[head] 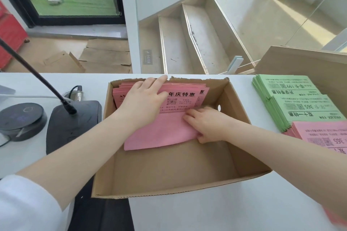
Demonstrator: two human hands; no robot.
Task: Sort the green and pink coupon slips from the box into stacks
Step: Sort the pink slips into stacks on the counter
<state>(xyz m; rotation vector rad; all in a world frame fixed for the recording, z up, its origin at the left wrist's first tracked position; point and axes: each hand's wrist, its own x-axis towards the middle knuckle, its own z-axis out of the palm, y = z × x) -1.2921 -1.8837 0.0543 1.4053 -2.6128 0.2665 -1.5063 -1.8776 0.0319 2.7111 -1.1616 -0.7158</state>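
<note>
- Pink slips (187,97) lean in a pile against the far wall of the cardboard box (242,137); the top printed one reads "年庆特惠" in bold black, with a QR code beneath and smaller lines too fine to read.
- Green stacks (293,103) lie on the white bench (206,212) just right of the box, printed upside down to the viewer: the far one shows "199", the nearer one "365" and "双十一特惠".
- A pink stack (324,137) lies nearer still, overlapping the green, also marked "365".
- Left hand (144,99) lies flat on the leaning pink pile, fingers straight, forefinger reaching the box's far rim.
- Right hand (204,125) grips the right edge of a blank pink sheet (161,133), fingers curled over its top and thumb at its lower corner; a thin ring shows on one finger.
- That sheet slopes down from the pile toward the bare box floor.
- Left of the box stand a black microphone base (75,124) with its gooseneck and a round dark device (22,120).
</note>
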